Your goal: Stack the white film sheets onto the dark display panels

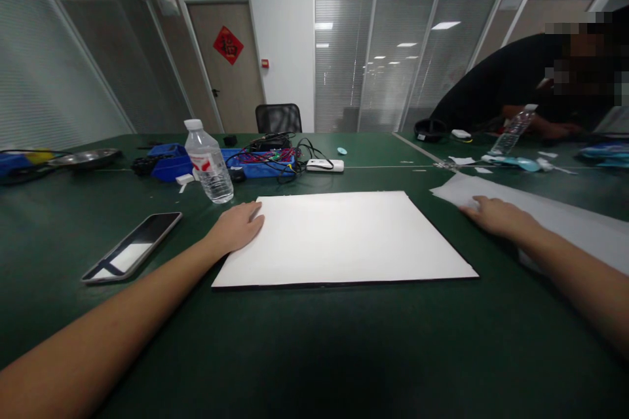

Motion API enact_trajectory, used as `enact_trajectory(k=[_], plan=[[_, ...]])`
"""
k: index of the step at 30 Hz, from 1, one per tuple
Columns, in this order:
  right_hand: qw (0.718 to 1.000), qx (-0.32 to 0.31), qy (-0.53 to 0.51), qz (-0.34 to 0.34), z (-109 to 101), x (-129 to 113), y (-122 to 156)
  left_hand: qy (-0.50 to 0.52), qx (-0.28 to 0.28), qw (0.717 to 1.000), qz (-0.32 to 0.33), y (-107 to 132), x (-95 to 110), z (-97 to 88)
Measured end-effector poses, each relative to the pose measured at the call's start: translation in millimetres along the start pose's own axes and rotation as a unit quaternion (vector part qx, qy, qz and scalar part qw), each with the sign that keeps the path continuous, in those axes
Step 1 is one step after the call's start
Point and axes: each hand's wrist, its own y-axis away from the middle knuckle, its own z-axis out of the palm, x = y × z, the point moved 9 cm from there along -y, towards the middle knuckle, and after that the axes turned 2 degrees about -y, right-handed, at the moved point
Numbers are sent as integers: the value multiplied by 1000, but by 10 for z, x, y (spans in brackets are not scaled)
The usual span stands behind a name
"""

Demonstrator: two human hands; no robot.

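Flat on the green table in front of me lies a white rectangular board or stack of paper [339,239] with a dark edge underneath. My left hand [240,226] rests on its left side, thumb and fingers apart over the white surface. To the right, my right hand [498,215] has its fingers and thumb at the near edge of a thin white sheet of paper [565,216]. It appears to grip that edge. The sheet runs off the right side of the view, partly hidden behind my forearm.
A smartphone [132,249] and a water bottle [209,163] stand left of the board. Behind are blue trays [268,167] with cables and a white power strip [325,165]. Another bottle [514,131] is at right, where a person in black [501,78] leans over the table.
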Motion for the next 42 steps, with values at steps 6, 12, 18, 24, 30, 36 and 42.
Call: enact_trajectory(k=[6,12,18,24,30,36,42], plan=[[999,1,9,-52,-211,-254,183,17,11,1000,10,8,2,-13],[997,67,20,-27,-567,-508,435,14,15,1000,16,-10,-20,19],[973,173,-35,-151,-933,-1131,888,15,17,1000,20,-21,-19,23],[933,130,-123,-313,-968,-1743,1380,3,8,1000,17,-12,-10,16],[871,-8,-215,-441,-883,-2066,1735,12,12,1000,23,-13,-16,11],[911,65,-198,-355,-874,-1790,1368,11,10,1000,16,-16,-12,13],[984,56,-65,-159,-534,-1185,754,13,8,1000,15,-11,-3,10]])
